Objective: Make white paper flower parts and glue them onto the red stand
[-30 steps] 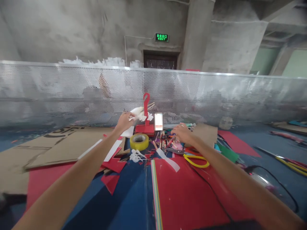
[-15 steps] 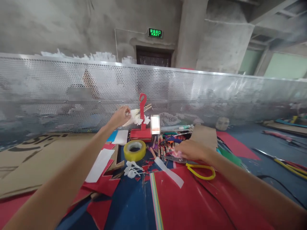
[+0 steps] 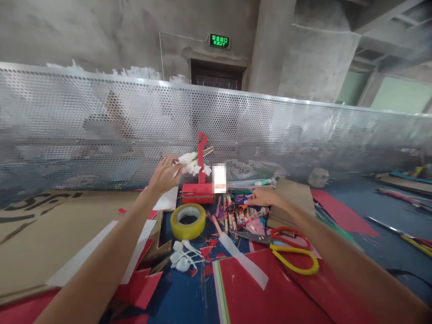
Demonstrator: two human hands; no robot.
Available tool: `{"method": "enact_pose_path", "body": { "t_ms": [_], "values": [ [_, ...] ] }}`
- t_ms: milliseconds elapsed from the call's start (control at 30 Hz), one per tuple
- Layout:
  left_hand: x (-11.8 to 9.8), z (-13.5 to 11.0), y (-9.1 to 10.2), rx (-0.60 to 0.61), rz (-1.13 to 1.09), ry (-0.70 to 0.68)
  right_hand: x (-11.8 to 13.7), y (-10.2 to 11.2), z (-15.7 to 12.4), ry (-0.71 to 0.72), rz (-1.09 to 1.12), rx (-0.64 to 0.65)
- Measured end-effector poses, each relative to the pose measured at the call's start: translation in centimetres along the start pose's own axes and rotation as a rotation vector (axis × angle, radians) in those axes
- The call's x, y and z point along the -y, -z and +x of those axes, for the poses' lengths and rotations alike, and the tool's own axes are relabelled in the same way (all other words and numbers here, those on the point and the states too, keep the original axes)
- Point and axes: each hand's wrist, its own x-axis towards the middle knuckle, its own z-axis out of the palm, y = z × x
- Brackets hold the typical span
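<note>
My left hand (image 3: 165,173) is closed, fingers bent round the near end of a white, paper-like piece (image 3: 187,158). It is beside a red upright strip with a looped top (image 3: 202,148), which carries white paper blossoms (image 3: 206,170) and stands on a red box-like base (image 3: 197,193). Thin wooden sticks (image 3: 208,151) jut out behind the strip. My right hand (image 3: 265,197) reaches over a jumble of small coloured scraps and sticks (image 3: 241,213), its fingers curled together; what lies in them is hidden. Below it are scissors with one red and one yellow handle loop (image 3: 295,267).
A roll of yellow tape (image 3: 175,229) lies in front of the base, with white paper flowers on stems (image 3: 182,261) nearer me. Red sheets (image 3: 256,292) cover the front right, and brown cardboard (image 3: 40,238) the left. A perforated metal divider (image 3: 145,130) runs across the back.
My left hand has shifted slightly left and down, its fingers more stretched along the white piece. My right hand has moved up, off the pink scrap by the scissors. The view has shifted a little.
</note>
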Motion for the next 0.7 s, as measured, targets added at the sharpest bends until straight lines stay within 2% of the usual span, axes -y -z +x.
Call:
{"method": "enact_pose_path", "body": {
  "t_ms": [100, 200, 300, 400, 467, 533, 600, 700],
  "values": [
    [0.0, -1.4, -1.1, 0.049, 0.041, 0.027, -0.3, 0.0, 1.1, 0.066, 0.060, 0.125],
    [0.1, -2.0, -2.1, 0.071, 0.013, 0.079, -0.9, -0.6, 1.8, 0.130, 0.189, 0.126],
    [0.3, -2.3, -2.9, 0.035, -0.031, 0.165, -1.8, -1.0, 2.1, 0.180, 0.352, 0.130],
    [0.7, -2.3, -3.4, -0.046, -0.123, 0.342, -2.5, -1.2, 2.2, 0.191, 0.602, 0.193],
    [1.1, -2.1, -3.7, -0.063, -0.294, 0.518, -2.7, -1.4, 2.2, 0.201, 0.821, 0.232],
    [1.2, -1.9, -3.9, -0.020, -0.583, 0.676, -2.6, -1.6, 2.1, 0.208, 1.030, 0.250],
    [1.0, -1.6, -4.0, 0.017, -0.881, 0.770, -2.3, -1.9, 2.1, 0.218, 1.194, 0.250],
    [0.2, -1.0, -3.7, -0.051, -1.162, 0.846, -1.9, -2.1, 2.0, 0.280, 1.344, 0.204]
  ]
}}
